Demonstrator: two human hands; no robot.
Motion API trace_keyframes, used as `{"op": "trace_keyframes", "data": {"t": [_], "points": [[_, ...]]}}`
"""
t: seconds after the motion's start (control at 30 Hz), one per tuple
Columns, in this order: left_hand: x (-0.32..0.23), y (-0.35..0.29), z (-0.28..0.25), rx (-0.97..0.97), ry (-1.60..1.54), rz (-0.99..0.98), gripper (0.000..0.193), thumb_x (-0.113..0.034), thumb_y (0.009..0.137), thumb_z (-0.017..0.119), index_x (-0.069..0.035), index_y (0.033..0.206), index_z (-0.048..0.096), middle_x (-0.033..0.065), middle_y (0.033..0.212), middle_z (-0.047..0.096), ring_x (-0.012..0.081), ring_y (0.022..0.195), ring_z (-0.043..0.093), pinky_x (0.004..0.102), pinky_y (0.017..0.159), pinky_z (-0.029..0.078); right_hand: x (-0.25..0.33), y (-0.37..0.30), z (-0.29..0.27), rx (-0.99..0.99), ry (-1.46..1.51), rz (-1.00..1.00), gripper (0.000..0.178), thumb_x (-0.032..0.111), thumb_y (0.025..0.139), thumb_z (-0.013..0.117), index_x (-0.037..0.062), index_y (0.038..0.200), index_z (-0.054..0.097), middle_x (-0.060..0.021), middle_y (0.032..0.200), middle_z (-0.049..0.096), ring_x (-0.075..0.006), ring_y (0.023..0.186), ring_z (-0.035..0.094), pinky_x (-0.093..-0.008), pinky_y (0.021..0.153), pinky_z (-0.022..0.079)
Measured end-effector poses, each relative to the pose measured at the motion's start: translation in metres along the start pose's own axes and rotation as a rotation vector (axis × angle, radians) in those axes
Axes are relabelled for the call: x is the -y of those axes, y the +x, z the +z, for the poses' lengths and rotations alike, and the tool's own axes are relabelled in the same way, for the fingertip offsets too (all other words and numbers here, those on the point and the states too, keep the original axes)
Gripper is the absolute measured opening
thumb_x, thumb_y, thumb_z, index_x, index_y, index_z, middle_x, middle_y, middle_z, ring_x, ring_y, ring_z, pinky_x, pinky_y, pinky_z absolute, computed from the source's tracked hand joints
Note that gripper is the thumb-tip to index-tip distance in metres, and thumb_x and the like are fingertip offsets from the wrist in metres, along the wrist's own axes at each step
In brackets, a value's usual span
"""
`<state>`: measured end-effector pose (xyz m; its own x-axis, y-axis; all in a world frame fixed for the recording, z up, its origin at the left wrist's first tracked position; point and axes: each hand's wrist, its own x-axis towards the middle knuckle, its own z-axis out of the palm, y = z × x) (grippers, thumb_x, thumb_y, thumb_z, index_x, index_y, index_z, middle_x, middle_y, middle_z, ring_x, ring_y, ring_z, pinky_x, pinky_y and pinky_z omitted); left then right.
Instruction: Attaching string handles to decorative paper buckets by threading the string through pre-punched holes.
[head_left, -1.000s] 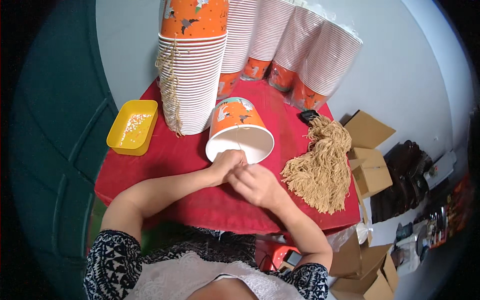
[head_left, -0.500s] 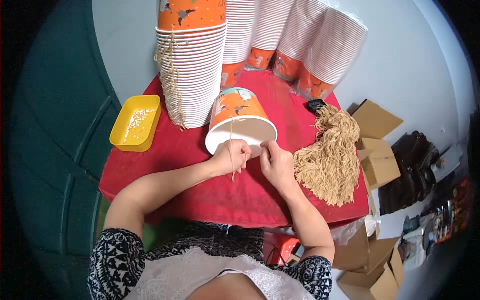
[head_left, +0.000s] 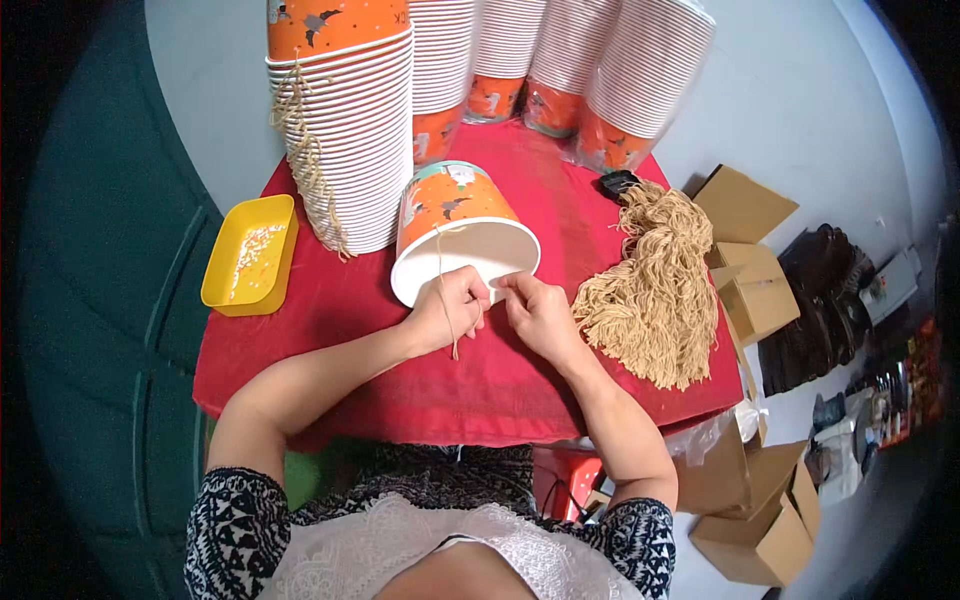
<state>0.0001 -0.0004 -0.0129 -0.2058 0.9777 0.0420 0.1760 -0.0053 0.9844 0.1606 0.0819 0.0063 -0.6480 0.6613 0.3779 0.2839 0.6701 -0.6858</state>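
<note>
Your red-covered desk [head_left: 575, 225] carries a tall bucket stack [head_left: 348, 140]; beside it, one orange bucket [head_left: 455, 205] lies on its side, mouth toward you. Before this mouth your left hand [head_left: 447, 312] and right hand [head_left: 543, 312] are close together, fingers closed; what they pinch is too small to tell. The bucket could roll if the thin string [head_left: 440, 262], hanging over your left hand, is pulled hard; its loose end could tangle.

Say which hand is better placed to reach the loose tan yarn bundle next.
Likely the right hand: it is close beside the loose tan yarn bundle; the left hand is farther away, with a thin tan string across it.
</note>
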Motion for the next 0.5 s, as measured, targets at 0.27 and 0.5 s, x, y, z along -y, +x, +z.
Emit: {"op": "trace_keyframes", "data": {"t": [0.27, 0.5], "points": [[0.001, -0.002, 0.003, -0.013, -0.011, 0.071, 0.005, 0.003, 0.091, 0.055, 0.000, 0.087, 0.053, 0.0081, 0.068, 0.062, 0.0127, 0.054, 0.061, 0.0281, 0.046, 0.051, 0.002, -0.002, 0.001, 0.107, 0.120, -0.025, 0.019, 0.008, 0.090, 0.058, -0.0017, 0.105, 0.065, -0.0245, 0.081, 0.068, -0.0362, 0.077, 0.071, -0.0440, 0.066, 0.056], [0.000, -0.002, 0.002, -0.014, 0.083, 0.053, 0.006, -0.001, 0.092, 0.057, -0.001, 0.087, 0.053, 0.0076, 0.065, 0.062, 0.0128, 0.054, 0.061, 0.0292, 0.045, 0.049, -0.004, -0.003, 0.011, 0.038, 0.020, -0.100, 0.012, 0.010, 0.090, 0.060, -0.0013, 0.093, 0.063, -0.0237, 0.076, 0.067, -0.0395, 0.072, 0.069, -0.0473, 0.062, 0.054]]}}
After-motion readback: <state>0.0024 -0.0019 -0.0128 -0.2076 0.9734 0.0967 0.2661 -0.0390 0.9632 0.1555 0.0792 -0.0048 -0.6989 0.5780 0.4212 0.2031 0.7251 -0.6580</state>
